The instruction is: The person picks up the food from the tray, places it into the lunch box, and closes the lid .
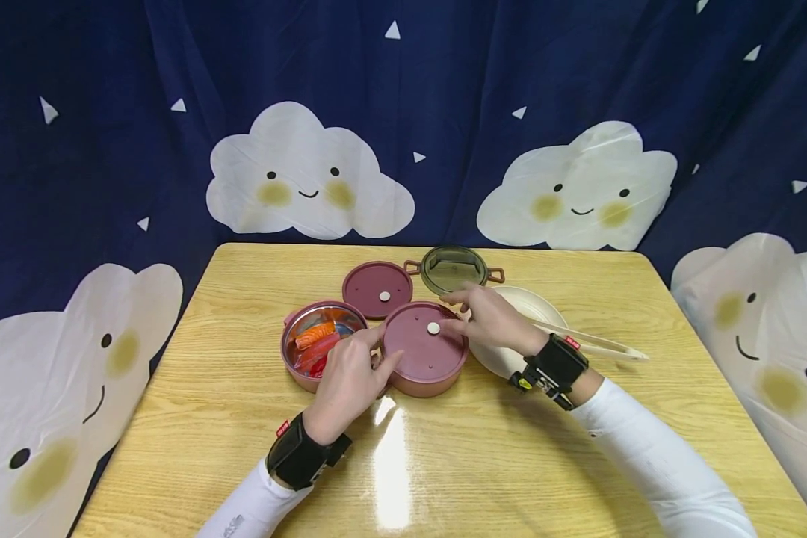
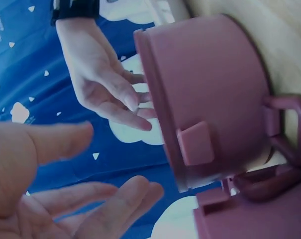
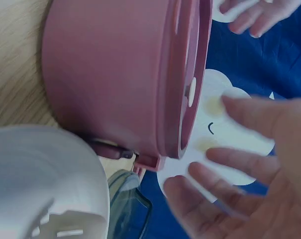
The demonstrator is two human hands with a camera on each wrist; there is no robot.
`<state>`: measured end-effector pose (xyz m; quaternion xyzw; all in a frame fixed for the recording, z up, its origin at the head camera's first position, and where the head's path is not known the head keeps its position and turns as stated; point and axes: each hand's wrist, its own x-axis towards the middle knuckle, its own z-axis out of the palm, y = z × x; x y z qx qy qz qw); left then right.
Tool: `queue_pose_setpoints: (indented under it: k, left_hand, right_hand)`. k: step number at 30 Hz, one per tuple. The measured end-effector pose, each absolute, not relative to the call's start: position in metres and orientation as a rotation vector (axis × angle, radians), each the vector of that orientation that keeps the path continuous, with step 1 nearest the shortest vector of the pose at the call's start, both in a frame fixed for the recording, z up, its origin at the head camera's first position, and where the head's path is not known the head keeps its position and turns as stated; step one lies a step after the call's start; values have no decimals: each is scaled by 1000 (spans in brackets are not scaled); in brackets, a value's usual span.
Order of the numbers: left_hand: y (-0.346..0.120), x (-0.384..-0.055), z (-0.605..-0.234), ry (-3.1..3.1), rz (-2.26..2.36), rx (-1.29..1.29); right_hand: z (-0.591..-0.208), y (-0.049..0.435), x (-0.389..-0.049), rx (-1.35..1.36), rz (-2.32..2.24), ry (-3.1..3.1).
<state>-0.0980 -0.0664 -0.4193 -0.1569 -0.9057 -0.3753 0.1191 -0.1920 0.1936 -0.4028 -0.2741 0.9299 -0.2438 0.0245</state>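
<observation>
A lidded pink pot [image 1: 417, 377] stands mid-table between the hands, its lid [image 1: 413, 347] seated on top with a small white knob [image 1: 433, 328]. At its left edge my left hand [image 1: 350, 370] hovers with spread fingers; the left wrist view shows a gap between that hand [image 2: 21, 174] and the pot [image 2: 205, 84]. Over the right side of the lid is my right hand [image 1: 501, 320], fingers loosely extended. In the right wrist view that hand [image 3: 254, 174] holds nothing and is apart from the lid. Left of it, an uncovered pink pot [image 1: 302, 379] contains orange and red food pieces [image 1: 316, 347].
Behind the pots lie a dark red lid [image 1: 370, 288] and a small green pan with a glass lid [image 1: 453, 269]. To the right, a cream plate or bowl [image 1: 501, 362] sits partly under my right arm, with pale tongs [image 1: 605, 346] across it.
</observation>
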Motion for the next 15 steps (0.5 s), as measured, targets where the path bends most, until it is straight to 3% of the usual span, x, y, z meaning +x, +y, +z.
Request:
queue_pose_setpoints:
  k: [15]
  left_hand:
    - [-71, -116, -418, -2839, -638, -867]
  right_hand:
    - [-400, 197, -171, -1110, -356, 2780]
